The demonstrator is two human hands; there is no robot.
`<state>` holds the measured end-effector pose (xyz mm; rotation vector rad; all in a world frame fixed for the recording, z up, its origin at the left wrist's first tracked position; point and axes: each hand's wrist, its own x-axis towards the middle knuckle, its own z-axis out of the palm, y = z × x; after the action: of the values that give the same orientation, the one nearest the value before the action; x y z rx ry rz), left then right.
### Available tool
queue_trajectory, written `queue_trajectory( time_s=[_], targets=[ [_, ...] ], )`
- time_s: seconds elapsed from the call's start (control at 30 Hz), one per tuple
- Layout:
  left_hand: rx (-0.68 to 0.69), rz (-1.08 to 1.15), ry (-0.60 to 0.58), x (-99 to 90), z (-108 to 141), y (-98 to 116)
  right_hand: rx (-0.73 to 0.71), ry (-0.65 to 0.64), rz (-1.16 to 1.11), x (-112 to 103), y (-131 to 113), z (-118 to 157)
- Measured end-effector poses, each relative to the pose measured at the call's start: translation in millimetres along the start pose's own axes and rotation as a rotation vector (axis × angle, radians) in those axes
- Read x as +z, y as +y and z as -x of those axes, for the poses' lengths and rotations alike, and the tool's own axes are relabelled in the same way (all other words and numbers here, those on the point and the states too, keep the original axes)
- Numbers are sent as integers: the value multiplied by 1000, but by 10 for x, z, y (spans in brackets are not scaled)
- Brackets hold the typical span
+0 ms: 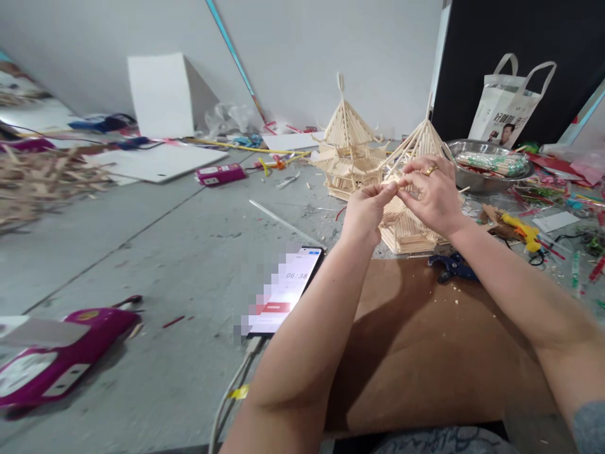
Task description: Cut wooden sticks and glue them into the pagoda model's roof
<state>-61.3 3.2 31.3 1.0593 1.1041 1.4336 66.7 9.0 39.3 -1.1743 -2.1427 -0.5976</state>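
Grey cloth with dark script lettering (442, 440), too cut off to read, sits at the bottom edge below a brown sheet (425, 359). Both bare forearms reach past it to a model of pale wooden sticks (407, 230), which stands upright just beyond the sheet. The left hand (365, 211) has its thumb and fingertips pinched together in front of the model; the right hand (432, 192), wearing a ring, curls beside it, thumb and forefinger close to the same spot. Whether those two tips meet, or a small piece lies between the hands — I cannot tell.

Left of the arms, a phone (288, 290) reads "06:38", its left side pixelated. The white bag (501, 113) behind the metal bowl (489, 183) carries Chinese print beginning "好咖啡". A purple device (75, 353) bears a yellow oval label, its writing illegible. A second stick model (352, 161) stands just behind the first, to its left.
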Motion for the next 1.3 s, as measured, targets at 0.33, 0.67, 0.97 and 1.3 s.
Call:
queue_trajectory(
  time_s=[0.33,0.67,0.97,1.3],
  targets=[
    [60,-68,0,-31,-11,24,44,-8,30,-61,-2,18],
    [14,-110,-189,-88,-129,-85,-23,-30,54,-18,68,25],
    [-61,78,-253,-73,-135,-111,-92,-20,44,-68,75,30],
    [-109,153,-227,-29,-129,-115,-29,1,37,-9,124,57]
  ],
)
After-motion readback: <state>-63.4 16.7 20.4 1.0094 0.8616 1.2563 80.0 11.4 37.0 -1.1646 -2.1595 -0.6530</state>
